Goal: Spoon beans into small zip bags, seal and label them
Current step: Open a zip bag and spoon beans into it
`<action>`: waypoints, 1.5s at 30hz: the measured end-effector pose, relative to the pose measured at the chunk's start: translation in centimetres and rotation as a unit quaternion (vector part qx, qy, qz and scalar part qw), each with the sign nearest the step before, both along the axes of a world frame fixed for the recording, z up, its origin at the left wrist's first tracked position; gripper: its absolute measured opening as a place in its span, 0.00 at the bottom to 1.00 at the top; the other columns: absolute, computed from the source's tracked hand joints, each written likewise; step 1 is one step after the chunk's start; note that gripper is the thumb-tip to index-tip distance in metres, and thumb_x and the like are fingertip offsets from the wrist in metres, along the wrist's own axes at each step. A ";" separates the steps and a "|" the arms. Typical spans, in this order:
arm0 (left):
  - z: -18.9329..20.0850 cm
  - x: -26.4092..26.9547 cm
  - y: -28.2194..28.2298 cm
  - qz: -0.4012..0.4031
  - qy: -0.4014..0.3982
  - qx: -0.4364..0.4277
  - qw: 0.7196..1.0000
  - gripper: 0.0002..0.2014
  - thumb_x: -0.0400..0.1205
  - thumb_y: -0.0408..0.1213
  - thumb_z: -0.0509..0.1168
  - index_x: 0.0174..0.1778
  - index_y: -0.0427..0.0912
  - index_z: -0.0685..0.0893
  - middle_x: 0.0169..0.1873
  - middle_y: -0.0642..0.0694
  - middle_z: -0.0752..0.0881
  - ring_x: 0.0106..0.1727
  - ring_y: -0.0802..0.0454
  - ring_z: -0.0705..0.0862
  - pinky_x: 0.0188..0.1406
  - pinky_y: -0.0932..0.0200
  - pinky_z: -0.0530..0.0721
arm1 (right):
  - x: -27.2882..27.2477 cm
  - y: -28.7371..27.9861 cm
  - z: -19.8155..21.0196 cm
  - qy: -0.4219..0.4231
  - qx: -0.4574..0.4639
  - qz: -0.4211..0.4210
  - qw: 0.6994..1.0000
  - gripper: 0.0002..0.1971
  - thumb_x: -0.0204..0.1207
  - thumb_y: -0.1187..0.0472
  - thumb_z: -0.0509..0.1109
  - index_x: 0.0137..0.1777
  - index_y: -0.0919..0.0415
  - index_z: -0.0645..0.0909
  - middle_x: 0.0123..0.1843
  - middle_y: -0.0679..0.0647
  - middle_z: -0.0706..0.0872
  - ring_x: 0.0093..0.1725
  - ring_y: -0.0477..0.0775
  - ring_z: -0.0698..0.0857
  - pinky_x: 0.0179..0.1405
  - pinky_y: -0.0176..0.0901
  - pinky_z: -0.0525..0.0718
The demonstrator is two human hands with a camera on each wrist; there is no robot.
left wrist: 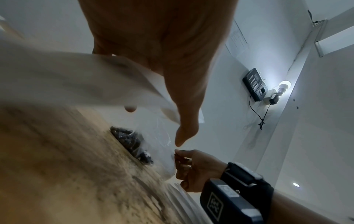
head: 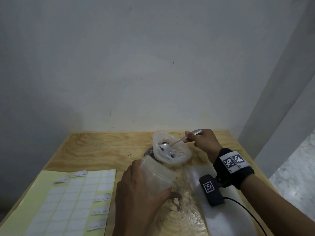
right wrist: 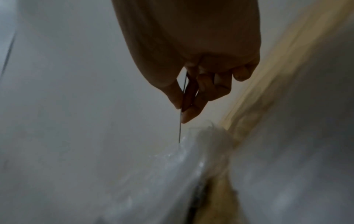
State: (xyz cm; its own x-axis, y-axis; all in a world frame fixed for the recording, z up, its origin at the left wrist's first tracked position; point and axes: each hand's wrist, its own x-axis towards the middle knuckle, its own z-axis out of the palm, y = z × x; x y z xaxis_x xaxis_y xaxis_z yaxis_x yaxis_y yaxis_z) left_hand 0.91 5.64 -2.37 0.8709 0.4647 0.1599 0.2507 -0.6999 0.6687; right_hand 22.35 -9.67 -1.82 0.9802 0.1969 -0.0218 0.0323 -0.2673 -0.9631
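Observation:
A big clear plastic bag (head: pixel 172 149) of dark beans (left wrist: pixel 130 142) sits open near the table's far edge. My right hand (head: pixel 201 138) pinches the handle of a metal spoon (head: pixel 172 144), and the spoon's bowl is down inside that bag. In the right wrist view the spoon (right wrist: pixel 181 115) shows edge-on between thumb and fingers (right wrist: pixel 193 109). My left hand (head: pixel 141 191) holds a small empty zip bag (head: pixel 157 172) upright just in front of the bean bag. The left wrist view shows the zip bag (left wrist: pixel 80 78) blurred under my thumb (left wrist: pixel 184 115).
A yellow sheet of white labels (head: pixel 68 200) lies on the left of the wooden table (head: pixel 102 147); some labels are handwritten and peeled up. A white plastic sheet (head: pixel 226 217) lies under my right forearm. A wall stands right behind the table.

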 end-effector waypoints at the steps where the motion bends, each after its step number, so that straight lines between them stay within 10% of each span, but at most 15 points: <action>1: 0.1 0.1 0.0 0.002 -0.002 0.000 1.000 0.68 0.35 0.92 0.41 0.67 0.54 0.72 0.55 0.57 0.81 0.58 0.52 0.81 0.53 0.48 0.82 | -0.1 -0.2 0.1 0.017 0.017 -0.005 1.000 0.11 0.82 0.59 0.74 0.42 0.66 0.88 0.38 0.57 0.93 0.43 0.49 0.91 0.42 0.40 0.77; 6: 0.3 0.3 -0.1 -0.004 -0.005 -0.001 1.000 0.58 0.41 0.83 0.62 0.65 0.54 0.72 0.54 0.57 0.81 0.57 0.52 0.81 0.52 0.47 0.82 | -0.6 -1.8 0.7 0.021 0.040 -0.017 0.999 0.08 0.82 0.59 0.73 0.48 0.65 0.86 0.40 0.57 0.92 0.35 0.39 0.89 0.33 0.35 0.74; 13: 0.2 0.5 -0.3 -0.012 -0.031 -0.025 0.999 0.52 0.44 0.76 0.65 0.64 0.55 0.73 0.53 0.58 0.82 0.54 0.53 0.82 0.49 0.48 0.84 | -2.4 -4.2 3.3 -0.016 0.052 -0.001 0.998 0.13 0.83 0.57 0.72 0.50 0.69 0.88 0.43 0.59 0.91 0.24 0.35 0.79 0.25 0.27 0.69; 22: 1.5 -0.2 -1.4 -0.033 -0.068 -0.045 0.996 0.49 0.50 0.79 0.66 0.66 0.58 0.73 0.53 0.62 0.81 0.53 0.57 0.82 0.50 0.50 0.85 | -8.4 -4.6 7.1 -0.149 0.047 0.091 0.984 0.15 0.82 0.57 0.72 0.44 0.71 0.87 0.38 0.53 0.92 0.34 0.39 0.84 0.39 0.30 0.79; 27: 1.8 -0.8 -1.4 -0.035 -0.074 -0.016 0.997 0.49 0.52 0.78 0.65 0.68 0.58 0.73 0.55 0.62 0.80 0.55 0.58 0.81 0.52 0.50 0.84 | -9.3 -5.1 7.6 -0.240 0.034 0.078 0.967 0.11 0.82 0.55 0.73 0.41 0.61 0.88 0.40 0.54 0.93 0.46 0.56 0.89 0.53 0.48 0.84; 37: 1.4 -1.2 -0.5 -0.029 -0.038 0.083 0.995 0.49 0.54 0.70 0.77 0.70 0.56 0.72 0.59 0.61 0.78 0.60 0.55 0.78 0.52 0.57 0.70 | -9.0 -5.6 7.3 -0.234 0.053 0.036 0.970 0.11 0.82 0.58 0.73 0.41 0.64 0.88 0.38 0.55 0.93 0.37 0.40 0.85 0.39 0.26 0.79; 45: 0.9 -1.9 -0.6 -0.027 -0.093 0.042 0.994 0.46 0.52 0.72 0.68 0.66 0.54 0.76 0.55 0.59 0.81 0.56 0.53 0.80 0.51 0.50 0.80 | -7.1 -4.6 4.9 -0.216 0.001 -0.060 0.974 0.13 0.82 0.55 0.74 0.38 0.59 0.90 0.35 0.48 0.93 0.42 0.47 0.92 0.51 0.47 0.88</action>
State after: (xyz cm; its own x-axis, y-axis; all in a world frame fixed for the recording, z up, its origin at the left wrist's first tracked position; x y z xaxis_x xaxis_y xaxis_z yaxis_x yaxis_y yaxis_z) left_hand -1.00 5.04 -1.44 0.8457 0.3963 0.3574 0.0886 -0.7647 0.6383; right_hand 15.28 -14.29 3.04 0.9135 0.0801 0.3988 0.4041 -0.2919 -0.8669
